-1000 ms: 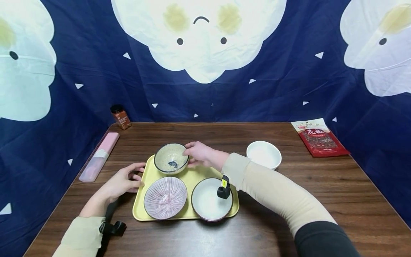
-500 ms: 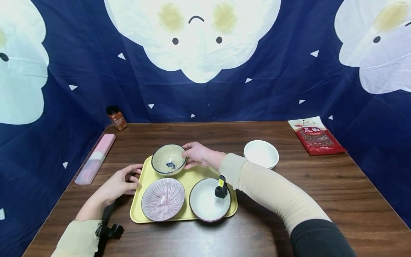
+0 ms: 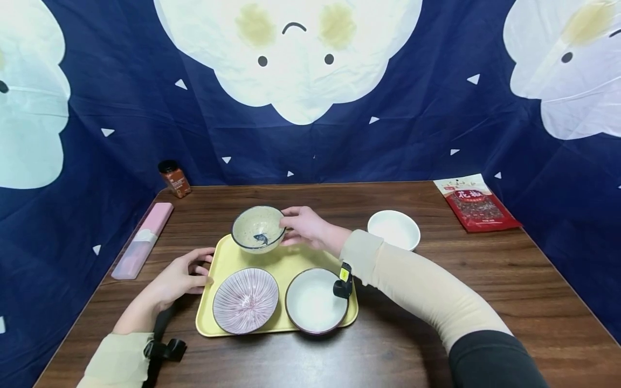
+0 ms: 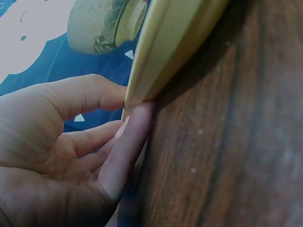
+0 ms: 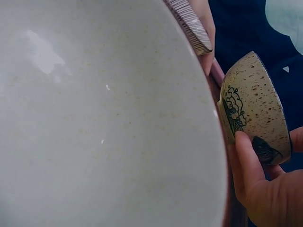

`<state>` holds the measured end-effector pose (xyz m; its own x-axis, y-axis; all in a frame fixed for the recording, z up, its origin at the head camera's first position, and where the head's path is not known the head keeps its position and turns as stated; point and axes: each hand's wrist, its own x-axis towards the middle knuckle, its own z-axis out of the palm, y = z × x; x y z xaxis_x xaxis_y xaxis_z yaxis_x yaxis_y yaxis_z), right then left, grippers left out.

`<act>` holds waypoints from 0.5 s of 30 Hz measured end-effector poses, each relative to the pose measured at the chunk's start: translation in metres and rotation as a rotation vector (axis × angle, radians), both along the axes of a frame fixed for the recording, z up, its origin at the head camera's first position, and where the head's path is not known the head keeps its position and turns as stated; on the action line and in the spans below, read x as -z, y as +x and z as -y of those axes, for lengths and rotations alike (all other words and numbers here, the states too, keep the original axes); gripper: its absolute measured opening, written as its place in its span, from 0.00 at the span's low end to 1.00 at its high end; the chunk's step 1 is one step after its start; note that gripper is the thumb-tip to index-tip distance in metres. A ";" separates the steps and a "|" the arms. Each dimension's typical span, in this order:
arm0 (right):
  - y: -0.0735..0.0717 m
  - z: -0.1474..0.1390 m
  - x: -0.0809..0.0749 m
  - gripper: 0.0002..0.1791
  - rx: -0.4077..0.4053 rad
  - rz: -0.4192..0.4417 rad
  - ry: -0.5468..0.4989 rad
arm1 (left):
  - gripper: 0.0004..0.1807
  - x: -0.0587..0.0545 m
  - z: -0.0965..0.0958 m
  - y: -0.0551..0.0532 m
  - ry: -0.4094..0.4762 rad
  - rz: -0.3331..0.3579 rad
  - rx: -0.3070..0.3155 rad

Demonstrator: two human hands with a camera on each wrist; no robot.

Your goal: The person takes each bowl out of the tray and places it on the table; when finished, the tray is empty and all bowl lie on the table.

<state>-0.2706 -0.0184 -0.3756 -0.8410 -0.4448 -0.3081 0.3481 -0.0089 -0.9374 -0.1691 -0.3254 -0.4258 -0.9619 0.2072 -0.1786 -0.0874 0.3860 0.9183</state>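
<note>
My right hand (image 3: pixel 306 228) grips the right side of a speckled beige bowl (image 3: pixel 257 226) with a dark rim and a blue fish inside. The bowl hangs over the back left of the yellow tray (image 3: pixel 286 264); painted waves show on its outside in the right wrist view. At the tray's left edge, my left hand (image 3: pixel 180 277) pinches the rim, its thumb (image 4: pixel 135 127) low against the edge and index finger above. Toward the tray's front sit a purple-striped bowl (image 3: pixel 246 300) on the left and a white bowl with a brown rim (image 3: pixel 312 302) on the right.
A plain white bowl (image 3: pixel 394 229) stands right of the tray, beyond the right forearm. Farther right lies a red-and-white spice packet (image 3: pixel 477 205). A pink case (image 3: pixel 143 241) and a black-lidded spice jar (image 3: pixel 175 179) are along the table's left side.
The right hand has raised the speckled bowl slightly up and away from the tray's surface. The left hand stays at the tray's edge. The head view has shifted a little.
</note>
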 end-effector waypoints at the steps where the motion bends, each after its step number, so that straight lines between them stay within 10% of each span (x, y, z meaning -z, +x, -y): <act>1: 0.001 -0.002 -0.001 0.28 0.003 -0.002 -0.006 | 0.42 0.000 0.000 0.000 -0.002 0.001 -0.001; 15: 0.007 -0.044 -0.018 0.30 0.090 -0.002 -0.083 | 0.43 0.001 0.001 0.000 0.000 0.005 -0.001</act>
<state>-0.2641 0.0252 -0.3579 -0.8792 -0.3916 -0.2714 0.3402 -0.1173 -0.9330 -0.1694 -0.3261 -0.4268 -0.9613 0.2056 -0.1834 -0.0924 0.3863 0.9177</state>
